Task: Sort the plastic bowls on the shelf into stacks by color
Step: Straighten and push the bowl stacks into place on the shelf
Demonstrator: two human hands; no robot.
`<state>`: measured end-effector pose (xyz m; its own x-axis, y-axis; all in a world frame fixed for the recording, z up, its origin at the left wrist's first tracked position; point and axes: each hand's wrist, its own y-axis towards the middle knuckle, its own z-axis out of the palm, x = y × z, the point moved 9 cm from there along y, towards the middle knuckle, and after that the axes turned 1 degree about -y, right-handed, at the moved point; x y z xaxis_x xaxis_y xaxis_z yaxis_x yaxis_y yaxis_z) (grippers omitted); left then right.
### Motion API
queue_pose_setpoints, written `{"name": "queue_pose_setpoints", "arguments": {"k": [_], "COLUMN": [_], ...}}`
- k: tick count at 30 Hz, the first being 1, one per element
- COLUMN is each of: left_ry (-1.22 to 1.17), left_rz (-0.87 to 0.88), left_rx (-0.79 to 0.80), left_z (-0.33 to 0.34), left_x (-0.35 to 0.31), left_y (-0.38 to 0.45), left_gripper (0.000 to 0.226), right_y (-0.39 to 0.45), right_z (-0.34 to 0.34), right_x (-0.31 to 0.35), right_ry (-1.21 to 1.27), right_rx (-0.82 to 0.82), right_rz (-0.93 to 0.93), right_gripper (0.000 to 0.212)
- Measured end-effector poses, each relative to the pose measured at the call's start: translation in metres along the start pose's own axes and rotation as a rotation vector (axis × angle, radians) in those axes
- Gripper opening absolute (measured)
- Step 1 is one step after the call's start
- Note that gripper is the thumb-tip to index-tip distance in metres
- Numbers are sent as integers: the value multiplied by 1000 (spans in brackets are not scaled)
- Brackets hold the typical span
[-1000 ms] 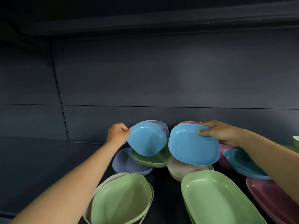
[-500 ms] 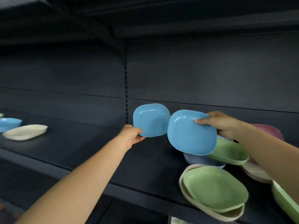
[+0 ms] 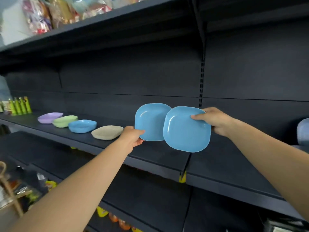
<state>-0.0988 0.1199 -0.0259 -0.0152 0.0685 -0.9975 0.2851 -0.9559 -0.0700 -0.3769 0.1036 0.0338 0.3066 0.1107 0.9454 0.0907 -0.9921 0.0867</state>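
Blue bowls [image 3: 151,122], pinched, left hand [image 3: 132,137], right hand [image 3: 215,120]

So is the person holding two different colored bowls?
No, the left hand and the right hand each hold a blue bowl.

Both blue bowls [image 3: 186,129] carried left toward the sorted row [image 3: 82,125]

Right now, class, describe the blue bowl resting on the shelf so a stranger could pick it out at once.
Find the dark shelf at hand height and its row of four bowls left of the hands. Counting from the left, the blue bowl is third, between the green bowl and the beige bowl. It alone is blue and lying flat, unheld.
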Motion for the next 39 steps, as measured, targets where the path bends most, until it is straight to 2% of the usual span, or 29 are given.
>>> {"name": "queue_pose_setpoints", "arguments": {"k": [6, 10, 18, 21, 25, 32, 39], "left_ry": [36, 7, 98, 25, -81, -85, 85], "left_rz": [20, 56, 182, 180, 160, 75, 32], "left_rx": [-110, -156, -226, -251, -248, -182, -43], "left_z": [-110, -171, -274, -314, -361, -398, -390], "left_x": [-8, -10, -30, -36, -36, -8, 31], "left_y": [39, 74, 165, 206, 263, 341, 399], "left_gripper": [19, 19, 8, 3, 17, 15, 6], "right_y": [43, 77, 178, 221, 268, 321, 338], "right_z": [96, 151, 260, 306, 365, 434, 448], "right_x": [35, 51, 96, 113, 132, 131, 96], "right_ry": [11, 12, 14, 37, 54, 59, 63], "right_rx": [31, 69, 96, 111, 136, 148, 44], "right_rz": [-38, -63, -126, -142, -150, -127, -2], "right_gripper": [18, 15, 11, 13, 4, 8, 11]}}
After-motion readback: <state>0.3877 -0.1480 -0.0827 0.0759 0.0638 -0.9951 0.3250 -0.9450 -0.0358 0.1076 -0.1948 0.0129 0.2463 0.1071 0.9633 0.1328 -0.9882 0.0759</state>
